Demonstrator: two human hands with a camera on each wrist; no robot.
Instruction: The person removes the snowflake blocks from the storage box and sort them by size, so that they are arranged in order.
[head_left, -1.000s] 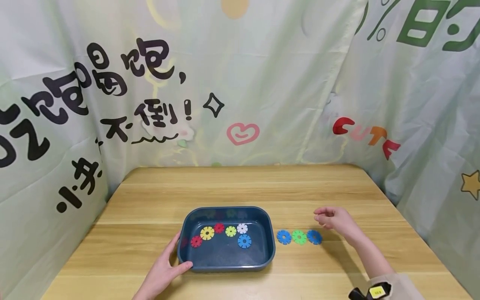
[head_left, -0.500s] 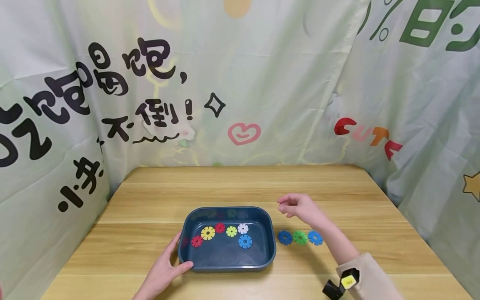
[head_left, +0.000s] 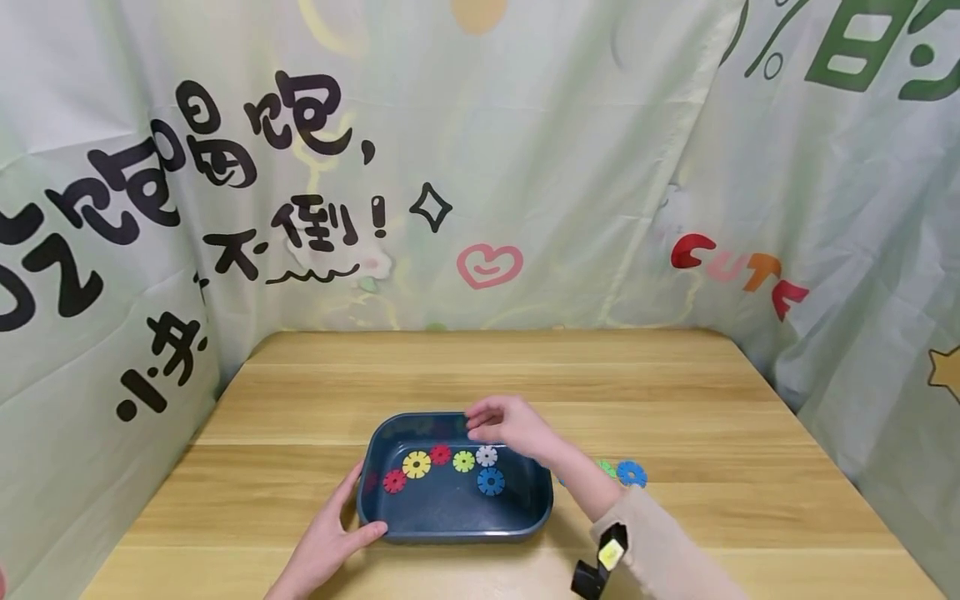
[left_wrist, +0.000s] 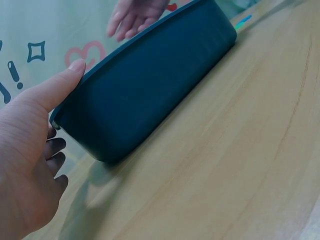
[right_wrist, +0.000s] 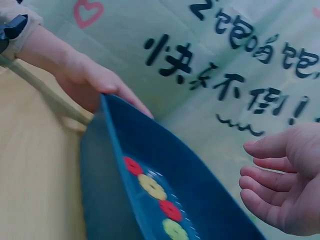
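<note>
My left hand (head_left: 326, 533) grips the left end of a dark blue rectangular plastic tub (head_left: 453, 536), its thumb at the near corner of the rim and its fingers along the side. Inside lie several flat, notched snowflake discs: a red disc (head_left: 393, 481), a yellow disc (head_left: 416, 465), another red one, a yellow-green disc (head_left: 463, 461), a white disc (head_left: 486, 456) and a blue disc (head_left: 491, 481). Above the tub's far right part hovers my right hand (head_left: 516, 427), fingers loosely bent with nothing between them, as the right wrist view also shows.
Right of the tub, a blue disc (head_left: 632, 473) and a green disc (head_left: 607, 467) lie on the wooden table (head_left: 360, 383). The right forearm partly covers the row there. A printed curtain (head_left: 570, 167) hangs around the table's back and sides.
My right hand has travelled left from over the table, past the row of discs, to above the tub. The left hand and the tub have stayed in place.
</note>
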